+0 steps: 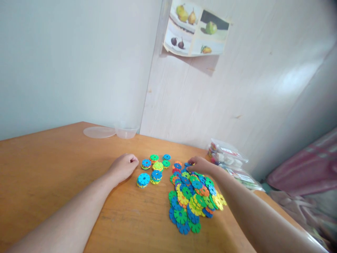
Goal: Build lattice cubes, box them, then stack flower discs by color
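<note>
One clear lid point(99, 132), one clear bowl point(126, 133) on bench point(52, 168), far edge. My left grip point(124, 167): loose fist, beside seven disc stacks point(143, 179), four blue-topped. Then one disc pile point(186, 192), too overlapped to count. My right grip point(198, 164): at pile's far end, can't tell if pinching disc. At least two clear packs point(230, 159) far right.

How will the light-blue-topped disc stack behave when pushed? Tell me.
The disc stack would probably slide apart, since its discs look merely piled. Being thin, they're likely light; lying flat, they seem unlikely to roll.
</note>
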`<state>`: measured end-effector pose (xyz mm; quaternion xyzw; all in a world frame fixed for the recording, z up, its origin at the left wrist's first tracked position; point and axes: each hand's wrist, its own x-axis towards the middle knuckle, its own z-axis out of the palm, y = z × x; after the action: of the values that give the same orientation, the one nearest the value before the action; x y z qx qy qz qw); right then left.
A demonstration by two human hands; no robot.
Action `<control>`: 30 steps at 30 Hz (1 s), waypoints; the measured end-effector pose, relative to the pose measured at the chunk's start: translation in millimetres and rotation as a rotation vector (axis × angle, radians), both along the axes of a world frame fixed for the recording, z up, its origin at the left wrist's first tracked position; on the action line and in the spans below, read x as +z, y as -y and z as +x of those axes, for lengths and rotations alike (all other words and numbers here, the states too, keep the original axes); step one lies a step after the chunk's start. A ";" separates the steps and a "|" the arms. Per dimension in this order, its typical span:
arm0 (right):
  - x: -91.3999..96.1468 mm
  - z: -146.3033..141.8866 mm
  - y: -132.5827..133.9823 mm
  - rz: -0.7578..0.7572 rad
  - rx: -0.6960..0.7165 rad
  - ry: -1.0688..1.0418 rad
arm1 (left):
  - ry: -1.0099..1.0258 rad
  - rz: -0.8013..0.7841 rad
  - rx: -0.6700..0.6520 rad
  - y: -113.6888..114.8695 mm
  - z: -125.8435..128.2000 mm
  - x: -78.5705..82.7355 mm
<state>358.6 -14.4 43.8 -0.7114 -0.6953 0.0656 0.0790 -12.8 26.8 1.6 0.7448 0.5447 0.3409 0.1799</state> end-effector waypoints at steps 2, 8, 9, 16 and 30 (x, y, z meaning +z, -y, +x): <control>-2.0 0.8 -2.2 0.008 -0.020 0.004 | 0.000 -0.002 0.001 0.9 0.1 0.8; -6.6 -0.7 -13.8 0.010 -0.100 0.033 | 0.004 -0.002 -0.005 0.0 -0.7 0.4; -7.2 -1.1 -15.2 0.006 -0.111 0.034 | 0.005 -0.001 -0.007 -0.4 -0.9 0.1; -8.9 -3.5 -24.4 -0.037 -0.126 -0.005 | 0.011 -0.014 -0.014 0.2 -0.5 -0.2; 11.8 -33.1 -24.2 0.132 -0.167 -0.263 | 0.043 -0.003 -0.011 -2.9 -0.5 -3.8</control>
<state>325.5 9.8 55.6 -0.7452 -0.6202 0.1054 0.2211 -13.3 29.8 -2.3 0.7399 0.5373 0.3549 0.1946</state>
